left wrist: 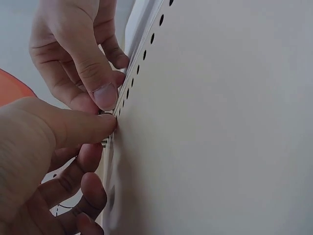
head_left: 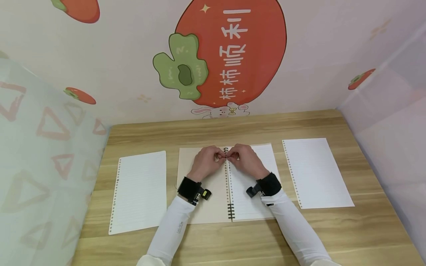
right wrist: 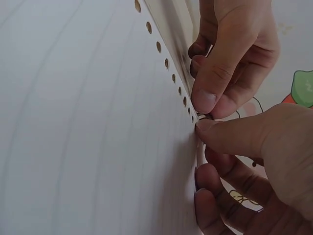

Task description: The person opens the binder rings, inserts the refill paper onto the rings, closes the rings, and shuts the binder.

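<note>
A loose-leaf notebook lies open on the table, its beige cover (head_left: 213, 208) on the left and a stack of lined pages (head_left: 249, 210) on the right. At the top of its spine is a small black binding ring clip (head_left: 226, 149), partly covered by fingertips. My left hand (head_left: 206, 161) pinches this clip between thumb and fingers from the cover side. From the page side my right hand (head_left: 247, 160) pinches it too, the fingertips of both hands almost touching. In the right wrist view, punched holes (right wrist: 166, 63) run along the page edge. Whether the clip is fastened is hidden.
A second black ring clip (head_left: 231, 211) sits at the spine's lower end. One loose lined sheet (head_left: 139, 192) lies left of the notebook, another (head_left: 316, 173) right of it. Behind the wooden table (head_left: 216, 244) rises a wall (head_left: 133, 55) with printed persimmons.
</note>
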A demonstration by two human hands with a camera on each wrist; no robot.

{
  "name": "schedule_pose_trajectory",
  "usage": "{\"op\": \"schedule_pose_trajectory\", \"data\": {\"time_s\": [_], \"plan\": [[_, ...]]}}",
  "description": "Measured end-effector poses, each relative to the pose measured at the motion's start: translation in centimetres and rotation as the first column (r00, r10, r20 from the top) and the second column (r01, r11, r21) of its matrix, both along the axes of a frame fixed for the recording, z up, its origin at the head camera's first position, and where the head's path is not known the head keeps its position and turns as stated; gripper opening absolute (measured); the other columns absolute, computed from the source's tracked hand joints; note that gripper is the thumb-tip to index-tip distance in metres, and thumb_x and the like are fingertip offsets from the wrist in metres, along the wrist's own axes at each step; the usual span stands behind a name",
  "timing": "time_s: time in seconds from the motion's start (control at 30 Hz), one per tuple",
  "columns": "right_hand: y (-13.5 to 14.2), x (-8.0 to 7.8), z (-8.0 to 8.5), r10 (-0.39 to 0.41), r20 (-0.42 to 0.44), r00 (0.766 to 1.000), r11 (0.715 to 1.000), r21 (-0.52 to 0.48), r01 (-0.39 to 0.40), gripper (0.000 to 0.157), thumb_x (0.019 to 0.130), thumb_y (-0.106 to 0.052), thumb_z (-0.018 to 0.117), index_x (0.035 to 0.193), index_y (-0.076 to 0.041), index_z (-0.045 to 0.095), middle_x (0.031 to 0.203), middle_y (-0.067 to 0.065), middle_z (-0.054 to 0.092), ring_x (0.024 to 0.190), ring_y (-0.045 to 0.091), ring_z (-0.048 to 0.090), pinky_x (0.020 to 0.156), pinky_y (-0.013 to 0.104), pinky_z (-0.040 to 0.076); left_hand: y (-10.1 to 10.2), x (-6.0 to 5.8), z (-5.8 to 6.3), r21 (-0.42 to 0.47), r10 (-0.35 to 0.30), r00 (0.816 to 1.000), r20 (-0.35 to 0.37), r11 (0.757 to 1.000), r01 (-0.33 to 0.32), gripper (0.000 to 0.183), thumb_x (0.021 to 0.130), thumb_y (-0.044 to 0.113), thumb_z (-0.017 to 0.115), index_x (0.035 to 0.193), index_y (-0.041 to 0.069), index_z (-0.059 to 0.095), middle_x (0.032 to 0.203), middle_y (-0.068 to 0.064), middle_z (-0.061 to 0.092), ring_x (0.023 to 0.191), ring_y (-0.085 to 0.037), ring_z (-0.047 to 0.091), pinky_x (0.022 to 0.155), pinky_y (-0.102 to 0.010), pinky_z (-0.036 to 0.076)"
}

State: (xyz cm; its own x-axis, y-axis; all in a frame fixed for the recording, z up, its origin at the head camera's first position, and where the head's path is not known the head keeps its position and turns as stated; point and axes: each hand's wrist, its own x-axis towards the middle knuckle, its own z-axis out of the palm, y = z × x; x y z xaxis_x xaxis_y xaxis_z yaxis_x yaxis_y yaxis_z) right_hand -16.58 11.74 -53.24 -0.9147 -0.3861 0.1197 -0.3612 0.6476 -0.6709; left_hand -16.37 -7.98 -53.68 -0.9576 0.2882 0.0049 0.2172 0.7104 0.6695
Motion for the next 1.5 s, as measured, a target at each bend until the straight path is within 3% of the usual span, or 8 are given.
{"op": "schedule_pose_trajectory", "data": {"time_s": [0.53, 0.97, 1.5], "plan": [[0.0, 0.3, -0.2, -0.011, 0.068, 0.998, 0.998, -0.065, 0.016, 0.006, 0.089, -0.008, 0.078, 0.094, -0.008, 0.079, 0.088, 0.001, 0.072, 0.079, 0.013, 0.066, 0.073, 0.033, 0.054, 0.2, 0.4, -0.4, -0.019, -0.004, 1.0, -0.022, 1.0, 0.003, 0.003, 0.092, 0.023, 0.077, 0.094, 0.021, 0.078, 0.087, 0.011, 0.067, 0.071, -0.008, 0.057, 0.06, -0.029, 0.047], [0.3, 0.1, -0.9, -0.015, 0.059, 0.998, 0.996, -0.085, 0.02, 0.004, 0.089, -0.01, 0.079, 0.091, -0.012, 0.08, 0.085, -0.002, 0.071, 0.077, 0.011, 0.064, 0.07, 0.032, 0.052, 0.2, 0.5, -0.8, 0.001, 0.001, 1.0, -0.023, 1.0, -0.001, 0.005, 0.091, 0.024, 0.077, 0.092, 0.02, 0.078, 0.085, 0.011, 0.066, 0.069, -0.009, 0.056, 0.059, -0.029, 0.045], [0.5, -0.2, -0.9, -0.026, 0.066, 0.997, 0.993, -0.112, 0.033, 0.008, 0.088, -0.006, 0.078, 0.091, -0.013, 0.081, 0.083, -0.004, 0.069, 0.074, 0.011, 0.062, 0.067, 0.031, 0.052, 0.2, 0.4, -0.8, 0.018, 0.0, 0.996, -0.084, 1.0, 0.002, 0.004, 0.091, 0.022, 0.077, 0.093, 0.02, 0.079, 0.086, 0.01, 0.068, 0.069, -0.009, 0.055, 0.059, -0.028, 0.045]]}}
